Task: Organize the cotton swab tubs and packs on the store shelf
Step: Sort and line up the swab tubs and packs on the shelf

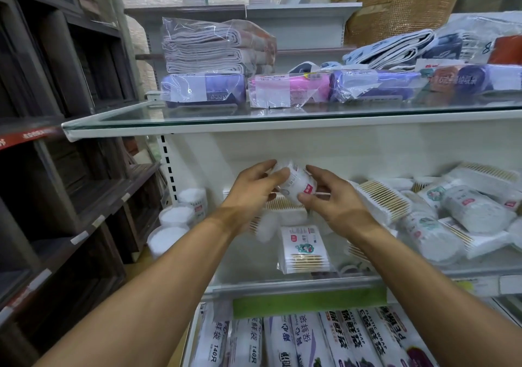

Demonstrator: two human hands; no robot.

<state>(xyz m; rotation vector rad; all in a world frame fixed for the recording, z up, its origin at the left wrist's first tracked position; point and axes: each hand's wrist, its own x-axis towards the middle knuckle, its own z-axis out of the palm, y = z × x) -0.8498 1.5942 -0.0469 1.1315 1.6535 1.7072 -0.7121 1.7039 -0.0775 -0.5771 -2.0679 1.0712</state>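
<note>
Both my hands hold one round clear tub of cotton swabs (293,181) up in front of the middle shelf. My left hand (254,191) grips its left side with curled fingers, and my right hand (330,197) pinches its right side and lower edge. Three more tubs (192,197) stand in a row at the shelf's left end. A flat pack of swabs (303,249) lies below my hands. At the right, several tubs and packs (452,208) lie in a loose heap.
A glass shelf (197,118) above carries bagged towels (209,45) and rolls of bags (288,90). Below the middle shelf's front rail (310,284), boxes of plastic wrap (324,338) stand in a row. Dark wooden shelving (56,112) fills the left side.
</note>
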